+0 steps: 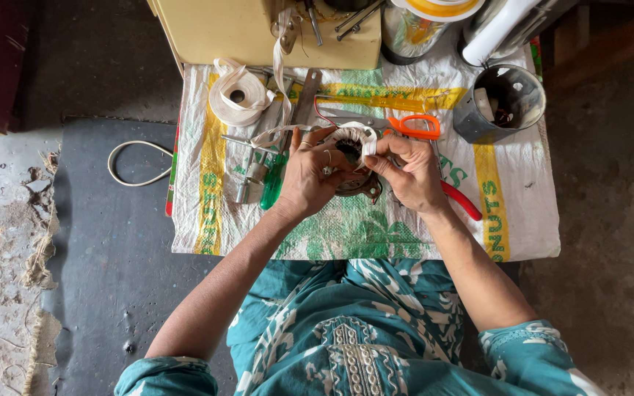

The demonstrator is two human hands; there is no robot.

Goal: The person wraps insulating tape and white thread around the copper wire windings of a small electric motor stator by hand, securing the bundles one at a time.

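Left hand (pixel 308 178), right hand (pixel 409 174) — fingers curled, close together

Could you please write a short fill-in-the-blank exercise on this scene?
1. Both hands hold a round part wrapped in ___ tape.
2. The scissors have ___ handles.
3. The tape roll lies on the person's ___ side.
4. The metal can lies near the ___ hand.

Missing words: white; orange; left; right

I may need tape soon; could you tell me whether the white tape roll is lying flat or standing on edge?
Lying flat: the tape roll shows its round hole facing up.
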